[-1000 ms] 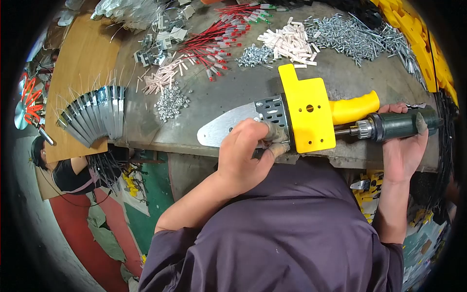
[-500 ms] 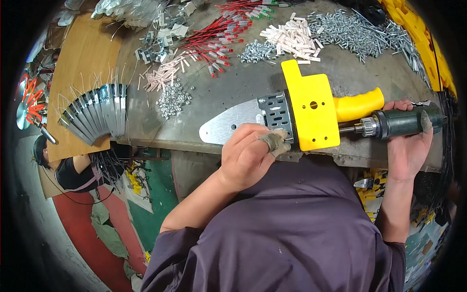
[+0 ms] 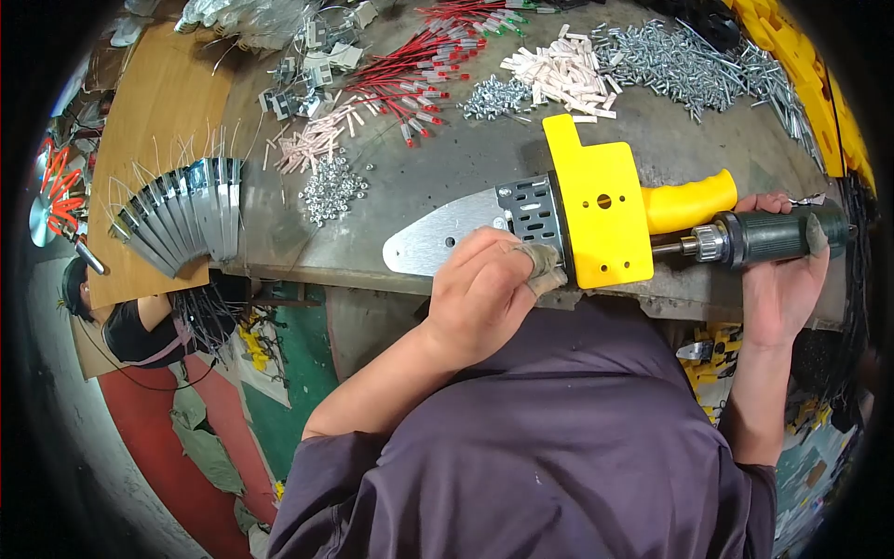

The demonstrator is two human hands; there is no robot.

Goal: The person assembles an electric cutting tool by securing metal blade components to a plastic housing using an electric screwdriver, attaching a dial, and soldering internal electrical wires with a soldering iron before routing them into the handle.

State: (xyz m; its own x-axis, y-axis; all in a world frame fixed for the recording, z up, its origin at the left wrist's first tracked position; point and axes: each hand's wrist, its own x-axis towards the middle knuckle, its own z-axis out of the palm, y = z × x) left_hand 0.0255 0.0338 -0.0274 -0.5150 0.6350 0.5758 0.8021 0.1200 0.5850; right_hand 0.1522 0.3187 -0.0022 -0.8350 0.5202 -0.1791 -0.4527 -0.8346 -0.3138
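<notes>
The head view shows the shaft (image 3: 669, 249) of a green driver (image 3: 773, 233) lined up with the right edge of a yellow plate (image 3: 610, 172), near its near corner; contact at the tip is hidden. The right hand (image 3: 782, 289) is wrapped around the driver from the near side, thumb over its body. The left hand (image 3: 480, 303) is narrow, its covered fingertips drawn together at the near edge of a perforated metal guard (image 3: 515, 207); whether a small part sits between them, I cannot tell. The plate stands between the guard and a yellow handle (image 3: 689, 203), and a pointed metal plate (image 3: 428, 233) reaches left over the near side of the surface (image 3: 410, 177). Nuts (image 3: 331, 191) lie farther left, screws (image 3: 661, 65) far right.
</notes>
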